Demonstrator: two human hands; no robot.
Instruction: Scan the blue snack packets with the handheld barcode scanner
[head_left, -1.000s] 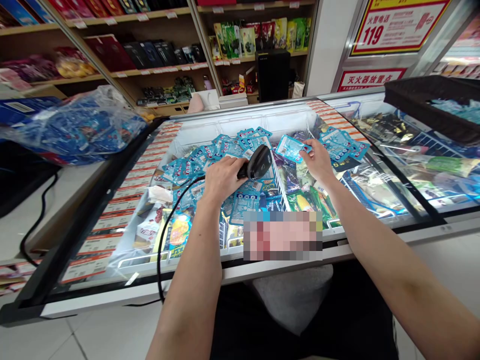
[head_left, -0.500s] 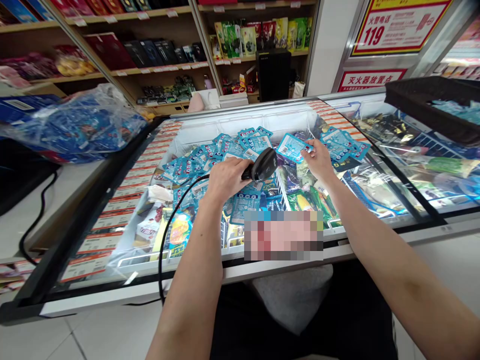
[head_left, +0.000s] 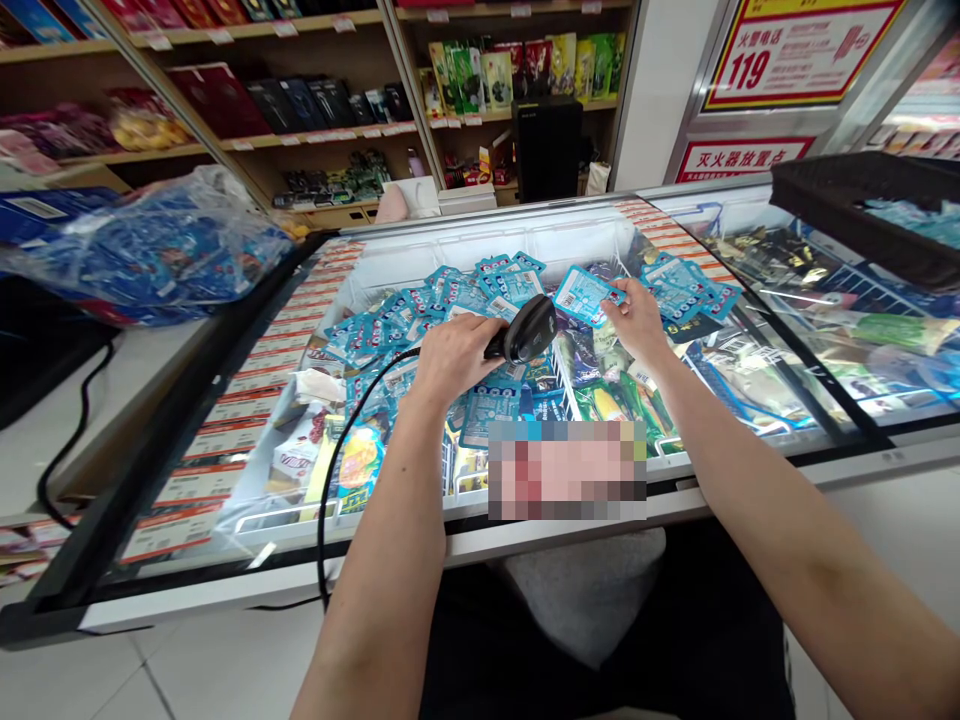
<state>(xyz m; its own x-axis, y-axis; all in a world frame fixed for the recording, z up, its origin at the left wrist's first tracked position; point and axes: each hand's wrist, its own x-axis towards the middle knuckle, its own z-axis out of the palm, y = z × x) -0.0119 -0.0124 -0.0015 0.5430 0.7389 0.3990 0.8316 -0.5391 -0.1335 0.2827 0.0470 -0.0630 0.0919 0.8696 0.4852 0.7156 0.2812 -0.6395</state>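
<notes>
My left hand (head_left: 459, 352) is closed round the handle of a black barcode scanner (head_left: 531, 330), whose head points right. A black cable runs from it down past my left forearm. Between the thumb and fingers of my right hand (head_left: 634, 316) is a blue packet (head_left: 583, 296), its barcode side showing, close to the scanner head. Many similar blue packets (head_left: 409, 315) lie heaped under and behind my left hand on the freezer's glass top or inside it; I cannot tell which. A smaller group of blue packets (head_left: 679, 288) lies right of my right hand.
The chest freezer (head_left: 570, 535) holds bagged goods in wire baskets. A clear bag of blue packets (head_left: 187, 240) stands at the left, a dark bin (head_left: 832, 210) at the right. Stocked shelves (head_left: 315, 135) stand behind. A blurred patch hides part of the front.
</notes>
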